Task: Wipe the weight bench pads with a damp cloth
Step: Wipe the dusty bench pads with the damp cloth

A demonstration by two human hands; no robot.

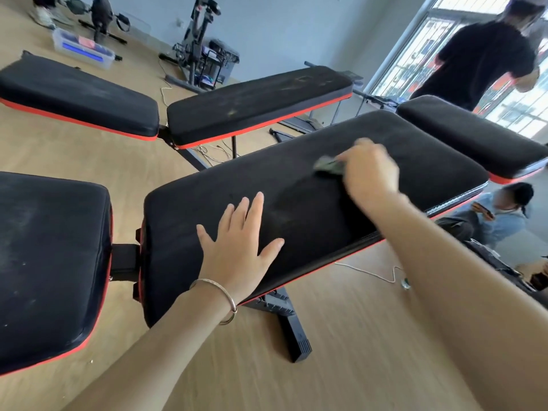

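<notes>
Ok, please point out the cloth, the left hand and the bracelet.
cloth [329, 167]: head view, its bunched dark middle.
left hand [237, 247]: head view, back of the hand.
bracelet [230, 298]: head view, band across the wrist.

Back pad [296, 197]: blk top, red piping on lower edge, faint grey smears mid. Seat pad [50, 262]: blk, red edge trim, whitish dust specks all over. Head pad [474, 137]: blk, red edge. Far left pad [74, 93]: blk w/ grey dust haze, red trim. Far right pad [255, 99]: blk, yellowish smudges, red trim. Cloth [327, 167]: dark grey-green, blurred. Bracelet [232, 301]: silver. Frame foot [296, 336]: blk. Floor [341, 366]: light tan, wood grain. Cable [370, 272]: white. Bin [86, 50]: clear plastic, blue strip, red bit inside. Wall [281, 31]: pale blue-grey. Standing person [480, 63]: blk top. Crouching person [501, 221]: light blue top.
</notes>
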